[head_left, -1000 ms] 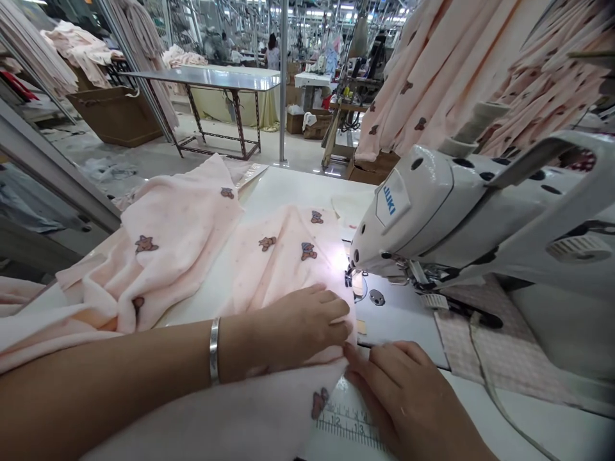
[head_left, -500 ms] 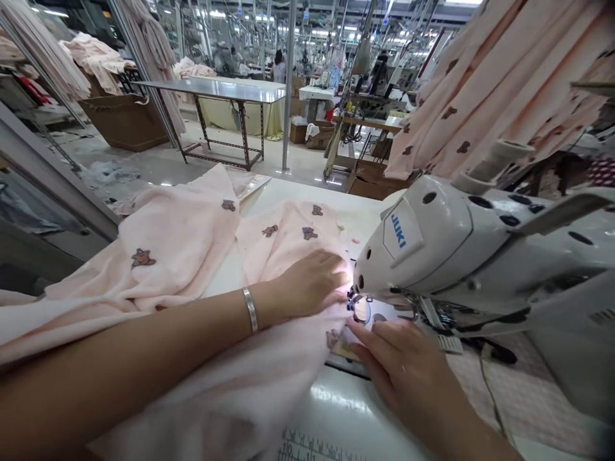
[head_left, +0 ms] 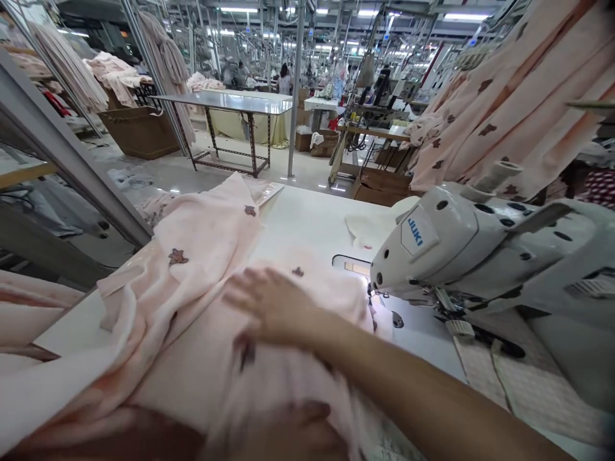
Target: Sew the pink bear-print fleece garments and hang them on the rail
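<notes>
Soft pink fabric with small brown bear prints (head_left: 230, 224) lies in folds over the left of the white sewing table (head_left: 307, 211). Part of it runs under the needle area of the white JUKI sewing machine (head_left: 432, 237). My right hand (head_left: 269, 304) reaches across to the left over this fabric, fingers spread and slightly smeared, palm down on or just above it. Low in the view, my left hand (head_left: 288, 438) is strongly blurred at the near part of the cloth; its fingers cannot be made out, nor whether it grips the cloth.
More pink printed fabric (head_left: 519, 96) hangs at the upper right, above the machine. A metal frame post (head_left: 81, 147) slants along the left side. Beyond the table stand a metal-topped table (head_left: 230, 101) and a brown cardboard box (head_left: 141, 131). A white cloth piece (head_left: 369, 227) lies behind the needle.
My right hand has left the needle plate and swung left across the fabric. My left hand has drawn back from the needle toward the bottom edge. Fabric near the needle has shifted toward me.
</notes>
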A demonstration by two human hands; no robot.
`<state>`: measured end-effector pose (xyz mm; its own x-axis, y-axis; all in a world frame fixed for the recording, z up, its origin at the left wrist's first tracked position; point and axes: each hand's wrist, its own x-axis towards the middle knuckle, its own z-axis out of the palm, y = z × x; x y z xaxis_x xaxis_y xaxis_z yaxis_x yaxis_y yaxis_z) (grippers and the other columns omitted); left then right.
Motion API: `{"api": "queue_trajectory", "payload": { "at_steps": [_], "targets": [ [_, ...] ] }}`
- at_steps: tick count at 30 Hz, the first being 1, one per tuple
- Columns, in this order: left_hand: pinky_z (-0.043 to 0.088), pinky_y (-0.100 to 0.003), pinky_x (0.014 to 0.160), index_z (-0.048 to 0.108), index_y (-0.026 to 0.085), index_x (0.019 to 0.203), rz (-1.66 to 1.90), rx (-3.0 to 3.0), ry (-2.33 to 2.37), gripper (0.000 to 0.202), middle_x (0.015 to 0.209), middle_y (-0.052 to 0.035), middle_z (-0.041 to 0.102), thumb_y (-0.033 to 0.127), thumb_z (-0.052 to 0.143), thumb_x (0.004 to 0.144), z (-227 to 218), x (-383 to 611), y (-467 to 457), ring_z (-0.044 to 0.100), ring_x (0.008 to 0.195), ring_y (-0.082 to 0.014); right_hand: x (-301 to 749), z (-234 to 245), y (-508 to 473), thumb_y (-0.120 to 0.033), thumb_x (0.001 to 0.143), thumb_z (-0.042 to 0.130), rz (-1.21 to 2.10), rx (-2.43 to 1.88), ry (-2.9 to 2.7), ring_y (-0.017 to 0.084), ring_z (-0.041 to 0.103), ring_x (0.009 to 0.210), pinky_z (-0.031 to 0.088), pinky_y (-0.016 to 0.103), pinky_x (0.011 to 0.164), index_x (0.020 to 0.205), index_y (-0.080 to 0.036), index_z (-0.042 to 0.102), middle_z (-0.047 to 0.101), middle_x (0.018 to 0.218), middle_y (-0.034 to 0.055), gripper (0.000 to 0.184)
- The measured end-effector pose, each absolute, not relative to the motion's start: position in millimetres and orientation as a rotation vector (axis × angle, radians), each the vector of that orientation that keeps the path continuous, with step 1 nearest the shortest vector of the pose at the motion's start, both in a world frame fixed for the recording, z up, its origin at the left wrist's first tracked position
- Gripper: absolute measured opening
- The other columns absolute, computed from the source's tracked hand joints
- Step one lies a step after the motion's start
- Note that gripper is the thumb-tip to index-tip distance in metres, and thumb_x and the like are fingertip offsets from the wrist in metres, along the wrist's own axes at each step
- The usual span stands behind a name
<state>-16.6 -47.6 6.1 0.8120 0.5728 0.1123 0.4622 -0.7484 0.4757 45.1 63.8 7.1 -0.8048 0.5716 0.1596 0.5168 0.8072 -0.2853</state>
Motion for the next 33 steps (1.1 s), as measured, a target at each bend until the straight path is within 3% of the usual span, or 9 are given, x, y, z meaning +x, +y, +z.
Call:
{"api": "queue_trajectory", "payload": {
  "at_steps": [3, 6, 11, 17, 21, 23, 27, 31, 33],
  "targets": [
    [0.051, -0.028, 0.076, 0.059, 0.023, 0.108, 0.471, 2.509, 0.957, 0.024, 0.1, -0.0043, 0.067, 0.023, 0.04, 0.093, 16.9, -36.4, -23.6, 0.062, 0.09, -0.0148, 57.6, 3.9, 104.4, -0.033, 0.097, 0.036, 0.207, -1.178, -2.497, 0.032, 0.034, 0.133, 0.029, 0.06, 0.102, 0.134, -0.013, 0.043, 0.042, 0.141, 0.0161, 0.043],
    [0.041, -0.041, 0.1, 0.042, 0.015, 0.132, 0.513, 2.659, 1.096, 0.04, 0.13, -0.0125, 0.054, 0.03, 0.04, 0.095, 17.4, -79.9, 8.8, 0.049, 0.121, -0.0237, 88.3, 17.7, 78.1, -0.018, 0.098, 0.021, 0.09, -1.209, -2.301, 0.027, 0.035, 0.131, 0.033, 0.05, 0.101, 0.136, -0.007, 0.036, 0.042, 0.139, 0.0202, 0.043],
    [0.02, -0.045, 0.113, 0.033, 0.019, 0.142, 0.169, 3.109, 0.873, 0.053, 0.148, -0.0107, 0.033, 0.037, 0.044, 0.093, 22.6, -141.5, 25.5, 0.028, 0.138, -0.0277, 149.5, 18.7, -40.8, -0.018, 0.088, 0.052, -0.018, -0.898, -2.366, 0.018, 0.051, 0.08, 0.037, 0.035, 0.075, 0.103, -0.019, 0.06, 0.06, 0.085, 0.0039, 0.016],
    [0.027, -0.046, 0.109, 0.044, 0.021, 0.133, 0.08, 2.985, 0.984, 0.041, 0.141, -0.0088, 0.043, 0.037, 0.039, 0.096, 34.1, -104.3, 21.2, 0.037, 0.131, -0.027, 190.0, 15.2, -85.9, -0.044, 0.09, 0.051, 0.26, -1.1, -2.524, 0.016, 0.043, 0.068, 0.03, 0.033, 0.066, 0.069, -0.019, 0.052, 0.051, 0.068, 0.0007, 0.033],
    [0.024, -0.056, 0.106, 0.045, 0.02, 0.131, 0.143, 3.002, 0.966, 0.051, 0.141, -0.0128, 0.042, 0.048, 0.051, 0.089, 29.2, -84.6, 14.5, 0.035, 0.131, -0.0336, 207.9, 24.3, -89.8, -0.03, 0.095, 0.046, 0.424, -1.149, -2.575, 0.015, 0.045, 0.068, 0.029, 0.032, 0.067, 0.072, -0.021, 0.053, 0.052, 0.068, -0.0005, 0.025],
    [0.034, -0.051, 0.099, 0.056, 0.02, 0.116, 0.163, 2.941, 1.016, 0.034, 0.127, -0.0108, 0.053, 0.04, 0.055, 0.088, 38.6, -69.8, 9.5, 0.046, 0.119, -0.031, 212.1, 22.3, -86.1, -0.021, 0.093, 0.049, 0.338, -1.239, -2.488, 0.015, 0.045, 0.068, 0.029, 0.031, 0.068, 0.089, -0.022, 0.058, 0.054, 0.072, -0.0013, 0.009],
    [0.044, -0.039, 0.071, 0.061, 0.017, 0.086, 0.267, 2.886, 0.974, 0.015, 0.089, -0.0068, 0.059, 0.028, 0.051, 0.088, 55.5, -14.5, 5.4, 0.054, 0.082, -0.0235, 213.0, 15.2, -72.3, -0.019, 0.089, 0.053, 0.209, -1.345, -2.451, 0.016, 0.047, 0.072, 0.029, 0.032, 0.071, 0.107, -0.025, 0.058, 0.057, 0.078, -0.0014, 0.019],
    [0.04, -0.033, 0.058, 0.058, 0.017, 0.078, 0.149, 2.908, 0.785, 0.005, 0.076, -0.004, 0.055, 0.022, 0.057, 0.08, 41.2, 27.9, 13.3, 0.05, 0.066, -0.0203, 221.1, 27.9, -69.5, -0.024, 0.085, 0.061, 0.287, -1.35, -2.5, 0.015, 0.048, 0.07, 0.029, 0.032, 0.07, 0.085, -0.024, 0.059, 0.054, 0.072, -0.0027, 0.002],
    [0.037, -0.03, 0.055, 0.056, 0.017, 0.076, 0.114, 2.889, 0.714, 0.004, 0.074, -0.003, 0.054, 0.017, 0.054, 0.08, 30.8, 33.1, 17.1, 0.049, 0.063, -0.0178, 225.1, 39.3, -72.7, -0.042, 0.086, 0.061, 0.366, -1.263, -2.507, 0.014, 0.047, 0.066, 0.03, 0.03, 0.066, 0.076, -0.021, 0.056, 0.052, 0.068, -0.0025, 0.023]
  ]
}}
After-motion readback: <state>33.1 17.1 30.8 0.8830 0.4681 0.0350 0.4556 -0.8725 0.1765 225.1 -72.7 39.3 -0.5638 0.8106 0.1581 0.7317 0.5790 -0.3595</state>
